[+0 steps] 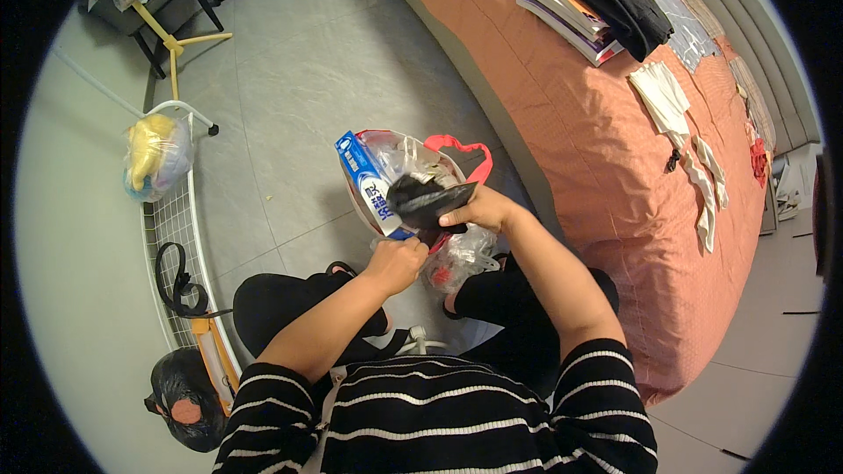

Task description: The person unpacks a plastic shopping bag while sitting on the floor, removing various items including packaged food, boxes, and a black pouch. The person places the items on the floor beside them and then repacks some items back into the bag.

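A bag (356, 197) with a reddish rim stands open on the floor between my feet, its pink-red handle (474, 147) looping out on the right. Inside lean a long blue-and-white box (364, 177) and clear crinkled plastic (406, 156). Over the bag's mouth, my right hand (485, 209) is closed on a flat black pouch (430, 200). My left hand (398, 263) is closed at the near rim, just below the box's lower end; what its fingers hold is hidden. A clear plastic bag (463, 259) with something red in it lies by my right foot.
A bed with an orange cover (527, 96) runs along the right, bearing books (571, 22), a black garment (615, 0) and white cloth strips (663, 101). On the left are a white wire rack (176, 228), a coiled black belt (180, 281) and a black plastic bag (189, 399).
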Motion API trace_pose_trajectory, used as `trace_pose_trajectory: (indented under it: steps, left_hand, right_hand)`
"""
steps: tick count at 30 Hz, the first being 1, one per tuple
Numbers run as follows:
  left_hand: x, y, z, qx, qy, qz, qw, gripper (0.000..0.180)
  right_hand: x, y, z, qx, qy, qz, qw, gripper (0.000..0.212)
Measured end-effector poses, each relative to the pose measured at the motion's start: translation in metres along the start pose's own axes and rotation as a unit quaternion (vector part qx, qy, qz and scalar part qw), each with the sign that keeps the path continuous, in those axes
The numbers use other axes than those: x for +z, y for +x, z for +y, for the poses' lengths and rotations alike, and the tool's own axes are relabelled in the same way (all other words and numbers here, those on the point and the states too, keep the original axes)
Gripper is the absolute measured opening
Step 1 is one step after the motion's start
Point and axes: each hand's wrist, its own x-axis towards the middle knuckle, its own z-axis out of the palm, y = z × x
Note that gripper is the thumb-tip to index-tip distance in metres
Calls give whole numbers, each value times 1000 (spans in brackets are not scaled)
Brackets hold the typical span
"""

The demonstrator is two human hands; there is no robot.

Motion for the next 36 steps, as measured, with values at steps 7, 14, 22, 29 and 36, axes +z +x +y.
trace_pose_trajectory:
  steps: [7,14,22,29,36]
  left_hand:
    - [-18,3,0,79,9,-113,990,9]
    - [-3,-3,-7,70,4,-54,996,15]
    - [-11,0,-9,94,-16,-80,992,6]
    - [-16,0,-15,141,1,-93,986,6]
    - [-11,-8,-3,143,-9,-123,982,5]
  right_hand:
    - [-37,35,18,136,-392,-85,906,43]
    - [12,22,-12,74,-683,-83,722,24]
    - [54,23,-9,76,-727,-127,670,22]
    - [32,36,33,72,-524,-189,827,34]
    - [40,84,169,74,-470,-78,876,45]
